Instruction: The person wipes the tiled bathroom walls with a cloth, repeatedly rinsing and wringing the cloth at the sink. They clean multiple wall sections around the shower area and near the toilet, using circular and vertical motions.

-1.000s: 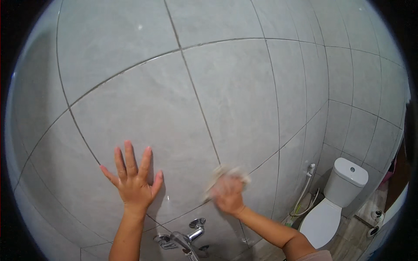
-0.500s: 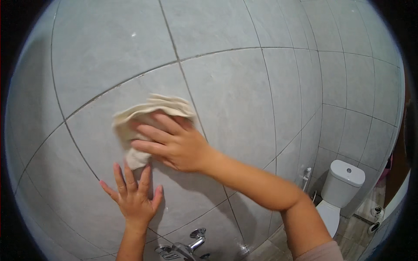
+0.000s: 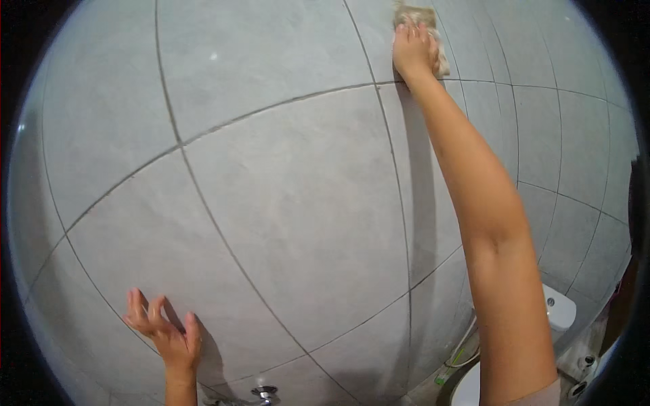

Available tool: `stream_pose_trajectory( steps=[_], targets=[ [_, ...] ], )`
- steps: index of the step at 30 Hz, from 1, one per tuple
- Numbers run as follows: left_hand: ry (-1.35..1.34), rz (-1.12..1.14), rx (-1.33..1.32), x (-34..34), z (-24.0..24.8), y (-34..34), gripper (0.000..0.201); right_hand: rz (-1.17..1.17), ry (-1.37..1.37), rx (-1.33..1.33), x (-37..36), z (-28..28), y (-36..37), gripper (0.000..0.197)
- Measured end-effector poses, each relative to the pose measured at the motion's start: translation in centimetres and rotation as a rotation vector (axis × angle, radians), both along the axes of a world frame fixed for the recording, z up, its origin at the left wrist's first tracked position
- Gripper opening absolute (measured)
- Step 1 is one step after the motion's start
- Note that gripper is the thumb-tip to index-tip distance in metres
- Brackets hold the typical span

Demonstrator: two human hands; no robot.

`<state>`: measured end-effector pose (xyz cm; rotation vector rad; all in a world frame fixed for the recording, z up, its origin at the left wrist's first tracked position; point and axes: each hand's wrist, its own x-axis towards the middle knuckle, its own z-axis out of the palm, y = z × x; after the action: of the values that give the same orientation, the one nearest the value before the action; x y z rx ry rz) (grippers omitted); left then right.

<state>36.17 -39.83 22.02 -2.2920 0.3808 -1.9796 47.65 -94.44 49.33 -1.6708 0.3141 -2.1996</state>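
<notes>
My right arm reaches far up the grey tiled wall [image 3: 298, 203]. At its end my right hand [image 3: 416, 51] presses a crumpled beige cloth [image 3: 417, 15] against the tiles, just above a horizontal grout line. The cloth shows above the fingers and along the hand's right side; the palm hides the rest. Low on the left, my left hand [image 3: 166, 333] is raised close to the wall with fingers bent and spread, holding nothing. Whether its fingertips touch the tiles I cannot tell.
A chrome tap fitting [image 3: 264, 392] juts from the wall at the bottom edge. To the lower right stands a white toilet, its cistern [image 3: 559, 308] partly behind my right arm. A pale hose [image 3: 467, 348] hangs beside it. Slippers [image 3: 582, 375] lie on the floor farther right.
My right hand has carried the cloth from the middle of the wall up and to the right, straightening the arm. My left hand has moved left and down, its fingers now more bent. The view has shifted.
</notes>
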Motion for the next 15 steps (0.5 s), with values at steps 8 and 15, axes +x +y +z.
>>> stream_pose_trajectory(
  steps=[8, 15],
  targets=[
    [0.150, 0.073, 0.059, 1.0, -0.2, -14.2, 0.063, 0.752, 0.232, -1.147, -5.3, -29.0, 15.1, 0.035],
    [0.304, 0.019, 0.240, 0.2, -7.5, -18.9, 0.067, 0.311, 0.219, -0.262, -3.9, -38.9, 1.4, 0.048]
  ],
)
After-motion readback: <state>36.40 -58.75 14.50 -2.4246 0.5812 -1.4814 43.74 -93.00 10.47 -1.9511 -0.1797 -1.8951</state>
